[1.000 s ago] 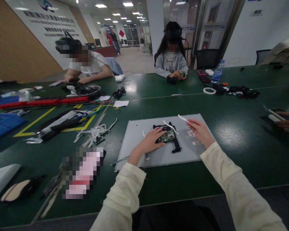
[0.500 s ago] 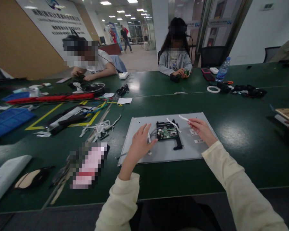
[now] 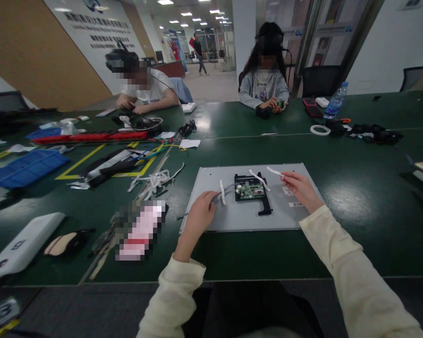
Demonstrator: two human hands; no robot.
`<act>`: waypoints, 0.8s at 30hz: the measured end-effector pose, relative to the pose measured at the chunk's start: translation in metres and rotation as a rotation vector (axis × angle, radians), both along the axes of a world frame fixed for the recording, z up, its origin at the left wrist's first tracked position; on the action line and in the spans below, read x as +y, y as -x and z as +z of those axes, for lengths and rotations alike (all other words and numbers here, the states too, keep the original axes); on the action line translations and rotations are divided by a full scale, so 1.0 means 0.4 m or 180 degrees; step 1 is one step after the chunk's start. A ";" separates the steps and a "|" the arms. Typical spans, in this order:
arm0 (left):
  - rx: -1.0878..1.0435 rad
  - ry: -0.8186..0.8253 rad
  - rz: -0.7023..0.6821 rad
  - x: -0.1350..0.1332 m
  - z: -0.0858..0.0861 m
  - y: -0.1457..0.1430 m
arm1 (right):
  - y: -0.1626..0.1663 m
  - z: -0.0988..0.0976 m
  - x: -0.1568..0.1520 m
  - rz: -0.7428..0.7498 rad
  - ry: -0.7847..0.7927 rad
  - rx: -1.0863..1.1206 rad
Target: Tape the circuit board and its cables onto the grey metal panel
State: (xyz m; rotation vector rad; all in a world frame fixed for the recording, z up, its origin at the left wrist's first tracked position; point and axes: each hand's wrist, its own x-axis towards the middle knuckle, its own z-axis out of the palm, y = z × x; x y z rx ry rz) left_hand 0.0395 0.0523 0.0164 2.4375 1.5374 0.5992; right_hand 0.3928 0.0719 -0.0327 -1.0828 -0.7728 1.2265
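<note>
A flat grey panel [image 3: 229, 220] lies in front of me. On it sits a green circuit board [image 3: 248, 190] in a black bracket [image 3: 265, 206], with grey cables [image 3: 229, 189] running left from it. My left hand [image 3: 200, 211] has its fingers closed on these cables at the panel's left side. Just right of those fingertips, a white tape strip [image 3: 222, 191] lies across the cables. Another white strip [image 3: 259, 180] crosses the board's upper edge. Between thumb and fingers, my right hand [image 3: 301, 190] pinches a white tape strip [image 3: 273, 171] above the panel's right part.
Left of the panel are a heap of white strips [image 3: 157, 182], a phone [image 3: 143, 230], a mouse [image 3: 65, 242], a white power bank [image 3: 24, 244] and a blue tray [image 3: 28, 166]. Across the table sit two people; a bottle [image 3: 335, 101] and tape roll [image 3: 320, 130] stand near them.
My left hand has gone from open above the panel to closed on the grey cables. My right hand still pinches its strip. The whole view has shifted slightly.
</note>
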 end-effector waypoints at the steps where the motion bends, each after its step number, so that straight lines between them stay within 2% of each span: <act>1: 0.0035 -0.0056 -0.0016 0.008 -0.005 0.001 | 0.000 -0.001 0.000 -0.0005 -0.0004 -0.0002; 9: 0.0589 -0.0204 -0.0419 0.018 -0.027 -0.005 | 0.007 0.005 -0.004 -0.0004 -0.0027 0.0163; 18: 0.0476 -0.0223 -0.0930 0.049 -0.017 0.011 | 0.007 0.004 -0.005 -0.0002 -0.0011 -0.0001; 24: 0.0521 -0.0310 -0.0939 0.053 -0.027 0.017 | 0.004 -0.002 -0.004 0.0044 -0.0003 -0.0022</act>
